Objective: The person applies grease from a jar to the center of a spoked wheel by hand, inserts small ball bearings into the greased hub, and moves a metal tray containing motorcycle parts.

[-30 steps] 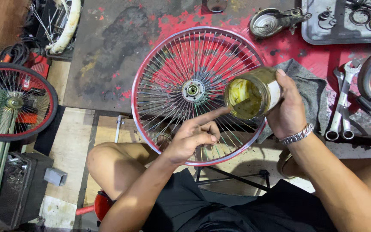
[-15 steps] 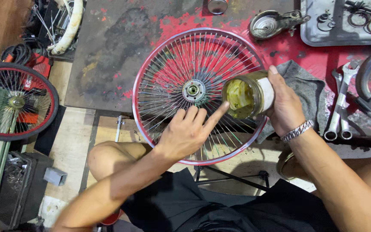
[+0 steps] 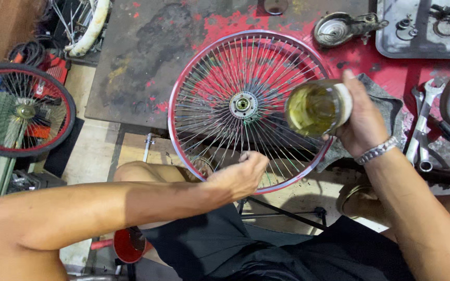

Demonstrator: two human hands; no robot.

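A spoked bicycle wheel with a red rim point(image 3: 183, 83) lies flat, half on a worn red and grey workbench and half over my lap. Its metal hub point(image 3: 243, 104) sits in the middle. My right hand point(image 3: 363, 122) holds an open jar of yellowish grease point(image 3: 316, 108) tilted over the wheel's right side. My left hand point(image 3: 240, 177) rests at the near rim, its fingers curled and pinching at the spokes there. What the fingertips grip is too small to tell.
A second red-rimmed wheel point(image 3: 22, 112) lies at the left. A grey rag point(image 3: 389, 112) sits under the wheel's right edge, wrenches point(image 3: 423, 125) beside it. A metal tray of rings point(image 3: 428, 31) and a round metal part point(image 3: 337, 28) are at the back right.
My left hand has drawn back from the jar's mouth to the wheel's near rim. The jar stays in my right hand, shifted slightly.
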